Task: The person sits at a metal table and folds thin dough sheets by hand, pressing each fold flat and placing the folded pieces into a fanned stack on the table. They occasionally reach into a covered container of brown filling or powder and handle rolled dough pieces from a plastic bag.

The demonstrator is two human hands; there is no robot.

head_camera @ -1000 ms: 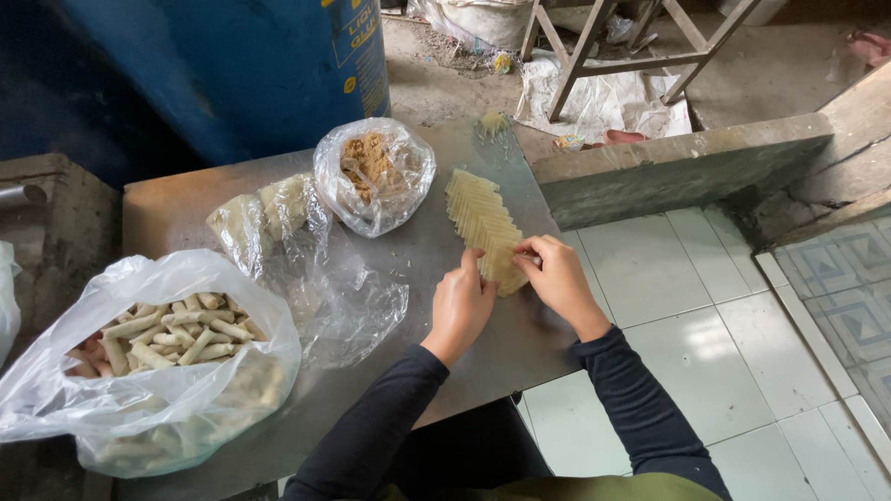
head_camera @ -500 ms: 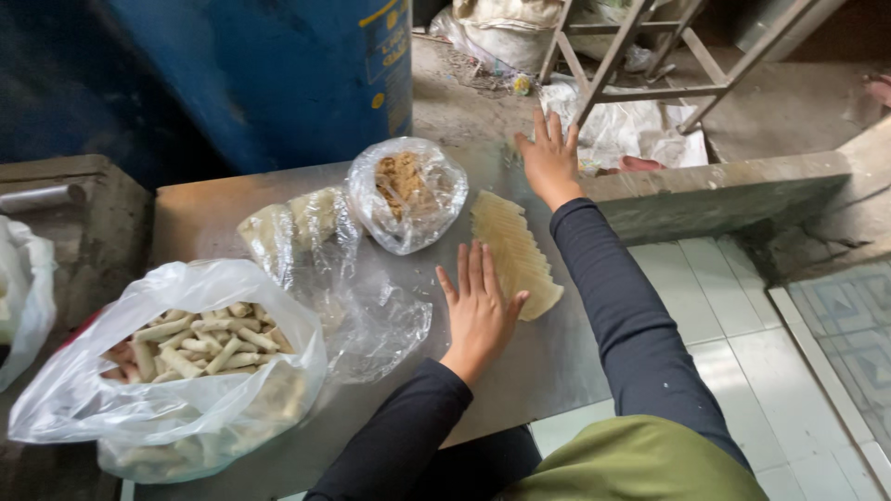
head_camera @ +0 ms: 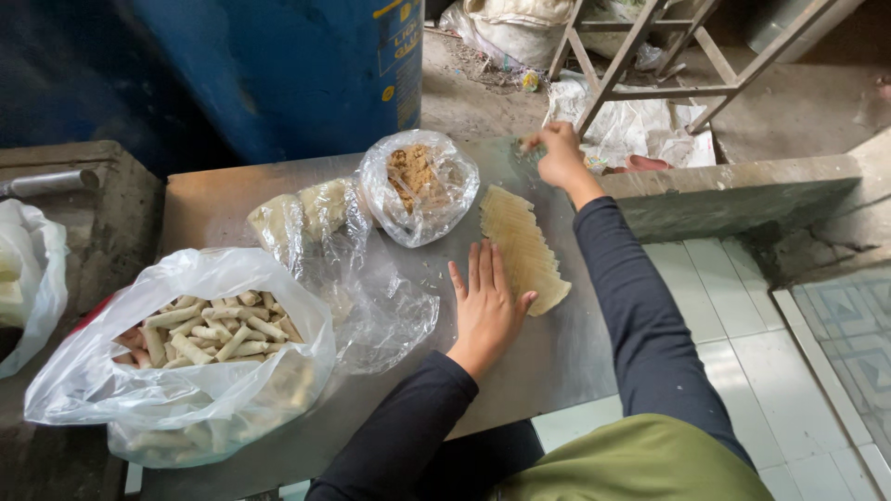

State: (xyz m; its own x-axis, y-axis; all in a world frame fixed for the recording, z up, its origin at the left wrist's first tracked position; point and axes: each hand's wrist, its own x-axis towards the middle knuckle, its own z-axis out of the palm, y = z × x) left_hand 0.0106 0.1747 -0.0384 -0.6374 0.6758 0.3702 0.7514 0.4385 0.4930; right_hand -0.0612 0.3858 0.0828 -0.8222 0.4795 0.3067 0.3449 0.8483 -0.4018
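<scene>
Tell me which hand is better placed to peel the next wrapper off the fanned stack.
Left, probably. The left hand lies flat on the metal table, its thumb at the edge of the wrapper stack. The right hand is stretched to the table's far edge, fingers closed on something unclear.

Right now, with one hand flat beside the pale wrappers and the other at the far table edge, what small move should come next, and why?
Probably bring the right hand back toward the fanned wrappers. It is stretched to the far edge of the metal table, pinching something too blurred to tell, while the left hand lies flat with its thumb against the stack. The filling bag sits just beside them.
</scene>
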